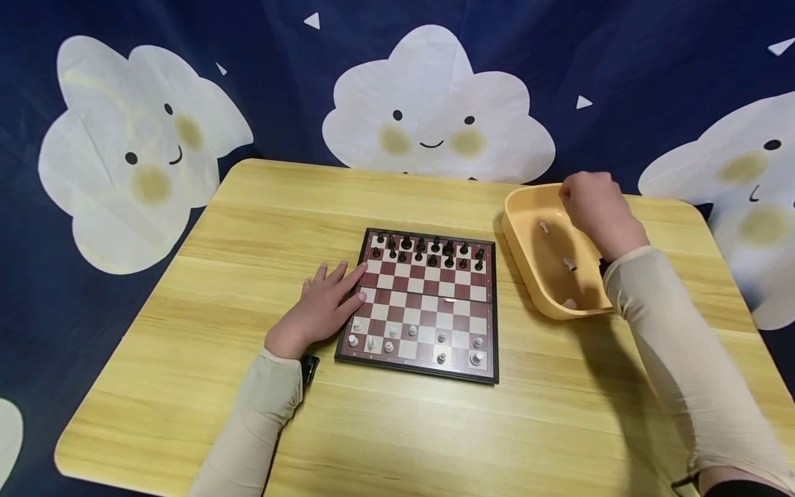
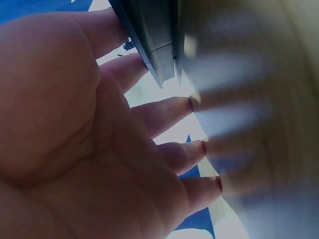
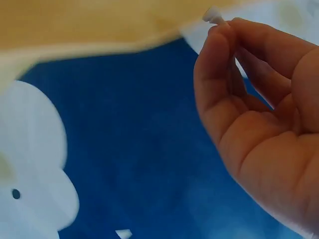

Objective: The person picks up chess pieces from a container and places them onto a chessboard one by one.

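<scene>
My right hand (image 1: 597, 210) is raised over the far right part of a yellow plastic bin (image 1: 518, 259). In the right wrist view its thumb and fingertips pinch a small white chess piece (image 3: 214, 16). A few more white pieces, one of them a chess piece (image 1: 569, 264), lie on the bin's floor. Fingers spread, my left hand (image 1: 323, 304) rests at the left edge of a folding chessboard (image 1: 435, 293), thumb and index finger touching its rim. Black pieces (image 1: 433, 260) fill the two far rows. Several white pieces (image 1: 413, 330) stand on the two near rows, with gaps between them.
The board and bin sit on a light wooden table (image 1: 205, 331). Behind the table hangs a dark blue cloth (image 1: 286, 90) printed with smiling clouds. The bin stands right of the board, its raised wall between the board and the right hand.
</scene>
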Demonstrator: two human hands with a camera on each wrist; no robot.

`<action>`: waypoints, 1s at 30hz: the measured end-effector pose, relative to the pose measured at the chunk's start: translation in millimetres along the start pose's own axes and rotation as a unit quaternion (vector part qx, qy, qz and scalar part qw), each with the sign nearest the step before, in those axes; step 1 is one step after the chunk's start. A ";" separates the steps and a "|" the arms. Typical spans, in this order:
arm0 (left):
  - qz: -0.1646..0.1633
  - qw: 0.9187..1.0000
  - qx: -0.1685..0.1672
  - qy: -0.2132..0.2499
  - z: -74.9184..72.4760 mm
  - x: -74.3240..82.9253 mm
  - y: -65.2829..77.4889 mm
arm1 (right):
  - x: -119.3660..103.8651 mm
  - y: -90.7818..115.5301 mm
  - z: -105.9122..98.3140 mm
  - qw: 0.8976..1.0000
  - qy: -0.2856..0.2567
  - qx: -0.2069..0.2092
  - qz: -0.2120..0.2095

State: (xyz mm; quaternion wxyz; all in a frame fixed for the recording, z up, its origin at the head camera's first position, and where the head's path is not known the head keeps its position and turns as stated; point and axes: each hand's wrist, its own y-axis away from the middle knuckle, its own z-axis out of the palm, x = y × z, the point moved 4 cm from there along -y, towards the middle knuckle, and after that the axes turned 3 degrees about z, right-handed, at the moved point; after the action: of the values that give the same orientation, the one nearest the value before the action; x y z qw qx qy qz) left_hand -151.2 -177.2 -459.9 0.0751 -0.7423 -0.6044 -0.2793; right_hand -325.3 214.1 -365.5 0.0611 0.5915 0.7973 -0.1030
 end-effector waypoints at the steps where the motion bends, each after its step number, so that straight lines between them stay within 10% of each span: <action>1: 0.000 1.000 0.000 0.000 -0.2 -0.2 -0.2 | -6.5 5.1 -6.7 1.000 -0.015 0.024 -0.011; 6: 0.002 1.000 0.000 0.002 0.4 -0.7 -1.1 | -49.4 37.0 -20.3 0.985 -0.108 0.024 -0.129; 14: 0.011 1.000 0.010 -0.001 0.9 -0.4 -1.4 | -106.3 98.1 15.3 0.925 -0.216 -0.123 -0.287; 30: 0.007 1.000 0.010 0.001 -0.2 1.7 -1.8 | -131.0 122.6 60.8 0.909 -0.197 -0.227 -0.288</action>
State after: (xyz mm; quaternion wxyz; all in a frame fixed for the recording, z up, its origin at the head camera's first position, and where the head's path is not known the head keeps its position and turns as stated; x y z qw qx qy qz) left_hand -152.8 -175.4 -459.2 0.0854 -0.7457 -0.6017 -0.2730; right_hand -171.3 112.0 -407.1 0.3170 0.2742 0.9067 -0.0472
